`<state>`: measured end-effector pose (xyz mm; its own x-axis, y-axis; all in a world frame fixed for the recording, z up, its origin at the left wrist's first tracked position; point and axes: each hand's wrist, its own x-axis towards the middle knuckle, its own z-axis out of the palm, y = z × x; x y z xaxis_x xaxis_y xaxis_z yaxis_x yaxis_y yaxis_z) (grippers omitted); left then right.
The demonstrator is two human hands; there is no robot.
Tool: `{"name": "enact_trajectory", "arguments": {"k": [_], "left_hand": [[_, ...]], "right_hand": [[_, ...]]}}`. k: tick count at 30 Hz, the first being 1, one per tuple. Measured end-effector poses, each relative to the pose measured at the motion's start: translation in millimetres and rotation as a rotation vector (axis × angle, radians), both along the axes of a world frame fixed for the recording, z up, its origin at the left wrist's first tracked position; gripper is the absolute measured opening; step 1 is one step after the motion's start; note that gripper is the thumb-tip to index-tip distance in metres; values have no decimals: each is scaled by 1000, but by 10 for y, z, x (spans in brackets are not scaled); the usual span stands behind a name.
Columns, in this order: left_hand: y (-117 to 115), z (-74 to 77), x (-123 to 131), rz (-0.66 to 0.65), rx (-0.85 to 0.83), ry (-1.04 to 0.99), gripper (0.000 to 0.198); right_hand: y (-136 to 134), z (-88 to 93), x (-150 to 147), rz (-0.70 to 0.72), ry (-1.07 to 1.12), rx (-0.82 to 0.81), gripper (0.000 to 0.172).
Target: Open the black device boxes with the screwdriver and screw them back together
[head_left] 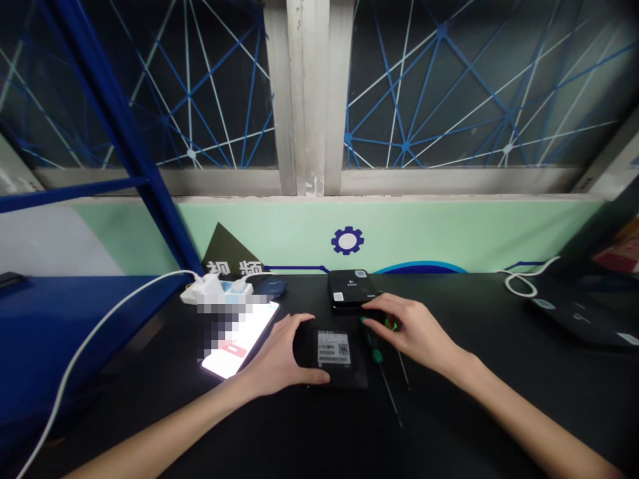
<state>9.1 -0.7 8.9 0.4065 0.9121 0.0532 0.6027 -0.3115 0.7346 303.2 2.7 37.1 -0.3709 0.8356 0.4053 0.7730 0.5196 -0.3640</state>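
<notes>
A small black box with a white label (333, 352) lies flat on the black table (469, 412). My left hand (279, 356) wraps round its left edge, thumb on the near side and fingers curled over the top. My right hand (407, 327) reaches down over the green-and-black handles of two screwdrivers (375, 349), which lie just right of the box with their thin shafts pointing toward me. The fingers are bent onto the handles. A second black box (351, 288) sits just behind.
A lit phone (242, 336) lies left of the box. Behind it are a white power strip (212, 293) with a white cable and a dark mouse (272, 287). A laptop (584, 309) and a coiled white cable (522, 283) sit at the right. A blue shelf frame stands at left.
</notes>
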Motion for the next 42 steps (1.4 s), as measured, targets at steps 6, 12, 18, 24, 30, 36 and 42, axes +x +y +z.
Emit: {"name": "enact_trajectory", "arguments": {"k": [6, 12, 18, 24, 30, 36, 42], "left_hand": [[-29, -44, 10, -22, 77, -88, 107], [-68, -35, 34, -72, 229, -80, 110], [-110, -3, 15, -97, 339, -110, 80], [-151, 89, 45, -61, 132, -311, 46], [-147, 66, 55, -10, -100, -409, 50], [-112, 169, 72, -129, -85, -422, 49], [-43, 123, 23, -220, -54, -300, 35]], "right_hand": [[-7, -63, -72, -4, 12, -101, 51], [-45, -76, -146, 17, 171, -227, 43], [-111, -89, -215, 131, 445, -346, 39], [-176, -83, -213, 220, 428, -193, 29], [-182, -162, -176, 238, 301, -19, 29], [-184, -145, -141, 320, 181, 45, 25], [-181, -45, -124, 455, 14, -5, 31]]}}
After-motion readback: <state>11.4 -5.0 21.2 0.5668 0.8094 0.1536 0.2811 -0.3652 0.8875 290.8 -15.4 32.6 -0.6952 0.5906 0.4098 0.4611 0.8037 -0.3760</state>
